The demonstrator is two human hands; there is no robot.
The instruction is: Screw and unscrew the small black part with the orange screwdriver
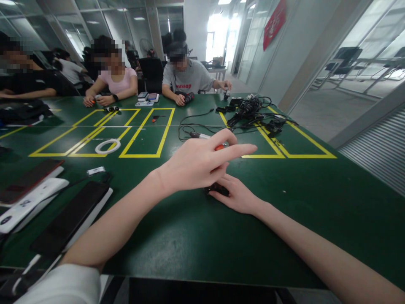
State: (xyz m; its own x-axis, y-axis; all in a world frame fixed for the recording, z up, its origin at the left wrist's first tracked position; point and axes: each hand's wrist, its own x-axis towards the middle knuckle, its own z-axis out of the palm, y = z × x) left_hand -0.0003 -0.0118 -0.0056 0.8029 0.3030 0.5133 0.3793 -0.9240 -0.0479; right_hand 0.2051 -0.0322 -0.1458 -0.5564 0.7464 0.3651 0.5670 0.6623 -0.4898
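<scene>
**Two hands meet over a small black part at mid-table**

Our right hand [238,196] lies on the green tabletop [196,236], its fingers curled around a small black part [216,190], which rests on the surface about midway between the near and far edges. Only the part's left end shows past the fingertips.

Our left hand [196,163] hangs just above, crossing over the right one. Its index finger is stretched out toward the right edge and the others are loosely arched. An orange piece [219,147] peeks out between the fingers. We cannot tell whether the hand pinches it or it simply lies behind.

Just beyond, a slim silver tool [199,135] lies on the tabletop. Yellow tape lines [147,130] frame boxes toward the far edge, and a white ring [108,146] sits in one of them. A tangle of black cables [253,110] fills the far right corner. Dark flat slabs [68,219] and a white device [29,202] lie along the left edge. Other people [186,78] sit at the far edge, their hands on the table.
</scene>
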